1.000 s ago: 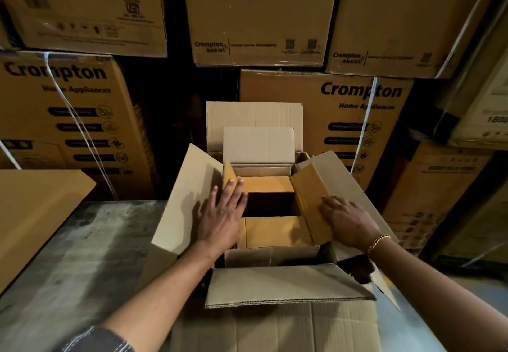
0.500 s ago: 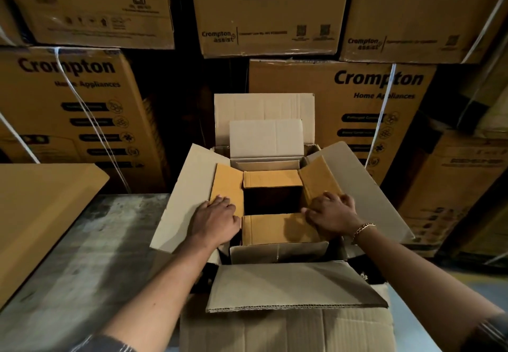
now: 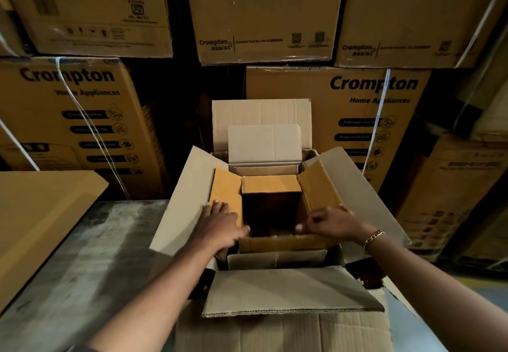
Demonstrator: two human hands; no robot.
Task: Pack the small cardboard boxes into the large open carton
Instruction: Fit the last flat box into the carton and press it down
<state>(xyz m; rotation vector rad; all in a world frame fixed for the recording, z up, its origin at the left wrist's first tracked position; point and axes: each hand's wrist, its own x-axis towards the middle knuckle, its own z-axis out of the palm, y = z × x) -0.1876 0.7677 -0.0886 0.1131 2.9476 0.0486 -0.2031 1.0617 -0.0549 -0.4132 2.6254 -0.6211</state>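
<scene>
Stacked cartons point(image 3: 82, 120) fill the wall past both hands. A table point(image 3: 82, 255) lies under the left arm. The large carton point(image 3: 288, 291) sits open between the arms, the small box point(image 3: 270, 184) inside. The left hand point(image 3: 220, 228) lies flat on a side flap point(image 3: 225, 186). The right hand point(image 3: 335, 225) has slid to the near flap point(image 3: 283, 243), fingers curled; I cannot tell if it grips. That box looks packed.

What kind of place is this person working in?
Probably a warehouse or stockroom: printed appliance cartons stacked like a wall, some bound with white straps, and an open carton being packed.
</scene>
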